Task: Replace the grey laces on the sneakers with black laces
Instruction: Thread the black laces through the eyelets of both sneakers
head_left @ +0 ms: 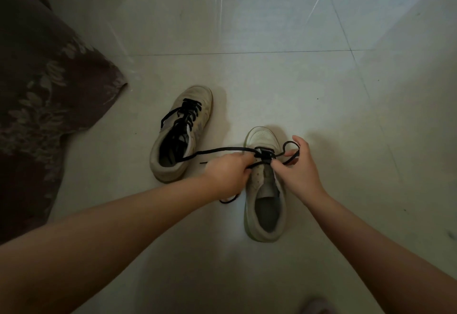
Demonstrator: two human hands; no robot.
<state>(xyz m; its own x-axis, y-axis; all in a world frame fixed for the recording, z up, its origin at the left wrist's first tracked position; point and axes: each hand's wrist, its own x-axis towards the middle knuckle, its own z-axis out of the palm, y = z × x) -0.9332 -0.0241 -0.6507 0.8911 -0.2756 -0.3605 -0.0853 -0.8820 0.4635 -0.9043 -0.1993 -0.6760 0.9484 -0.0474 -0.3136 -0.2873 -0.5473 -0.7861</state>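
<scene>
While both hands work at its lowest eyelets, the black lace (227, 150) sits threaded only through the toe end of the right-side sneaker (265, 185), which stands on the floor (272, 78) pointing away from the person. Left hand (228, 173) is curled around one run of the lace beside the eyelet row; right hand (298, 167) pinches the other run at the eyelets, with a loop (288, 146) of slack arching over its fingers. One long strand trails left toward the other sneaker (181, 133), which is already laced in black (ends loose, not tied). A short lace end (228, 199) pokes out under the left wrist. No grey laces visible here.

Judged step: early lacing of the second shoe, most eyelets still bare.

Risks: the two sides could end up uneven if one hand pulls harder, leaving one end too short for the top eyelets. The slack loop at the right hand may twist or knot when drawn tight. The long strand lies close to the laced sneaker and could snag on it or drag it. The sneaker is not pinned down, so a firm tug may slide or tip it.

Room: open tile ahead and to the right, plenty of space. A patterned brown cloth (44, 105) hangs at the left, well apart from the shoes.
</scene>
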